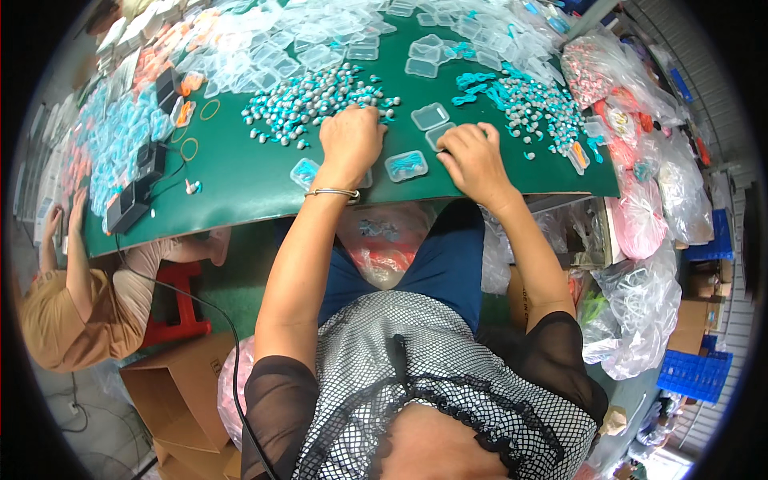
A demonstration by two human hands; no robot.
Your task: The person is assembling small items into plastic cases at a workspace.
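Observation:
My left hand (pixel 350 142) is closed at the near right edge of a pile of small teal-and-silver pieces (pixel 296 100); its fingertips are hidden, and I cannot make out what they hold. A clear plastic box (pixel 429 118) lies opened out, its near half under the curled fingers of my right hand (pixel 477 160). Between my hands sits a clear box (pixel 406 166) with teal cords inside. Another box with teal contents (pixel 304 171) lies by my left wrist, partly covered by it.
Heaps of clear empty boxes (pixel 264 40) cover the green table's (pixel 232 180) far side. Teal cords with silver pieces (pixel 532 104) are piled at right. Black box-shaped devices (pixel 128 206) and a cable stand at left, near another person's hands (pixel 78 212). Filled plastic bags (pixel 640 216) crowd the right.

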